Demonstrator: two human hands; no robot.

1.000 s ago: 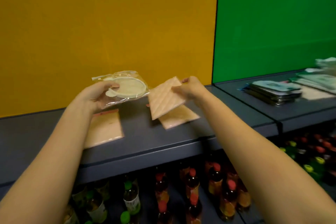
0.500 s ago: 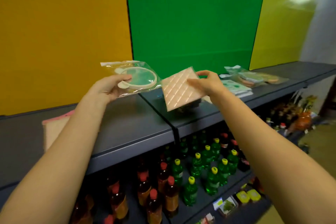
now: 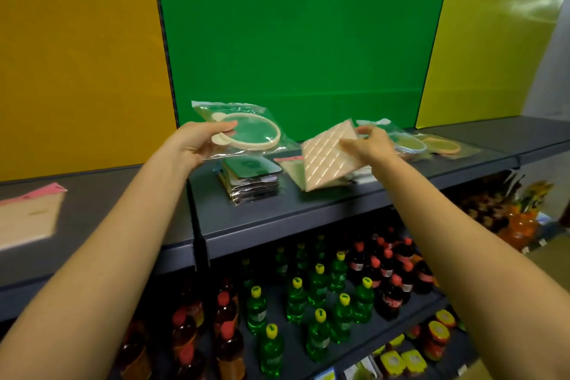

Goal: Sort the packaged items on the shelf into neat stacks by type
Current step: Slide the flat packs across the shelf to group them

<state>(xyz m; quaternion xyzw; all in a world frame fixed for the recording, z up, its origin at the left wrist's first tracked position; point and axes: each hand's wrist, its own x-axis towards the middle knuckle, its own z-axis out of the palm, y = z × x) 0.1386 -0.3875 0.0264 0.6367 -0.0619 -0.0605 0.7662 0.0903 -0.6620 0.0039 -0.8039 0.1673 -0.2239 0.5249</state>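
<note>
My left hand (image 3: 197, 142) grips a clear bag with a round cream ring (image 3: 246, 133), held above the dark shelf (image 3: 308, 213). My right hand (image 3: 370, 145) pinches a tan quilted square packet (image 3: 327, 157) by its right corner, tilted just over another flat tan packet (image 3: 291, 168) lying on the shelf. A stack of dark flat packets (image 3: 251, 179) sits under and between my hands. More bagged rings (image 3: 428, 143) lie on the shelf to the right, behind my right hand.
A pink-edged tan packet (image 3: 27, 216) lies on the shelf at far left. A vertical divider (image 3: 197, 244) splits the shelf sections. Green and red-capped bottles (image 3: 317, 287) fill the lower shelves. Orange items (image 3: 521, 225) stand at the right.
The view has swung right along the shelf, with both hands carrying their packets along. The quilted packet now hangs lower, over the tan packet beside the dark stack.
</note>
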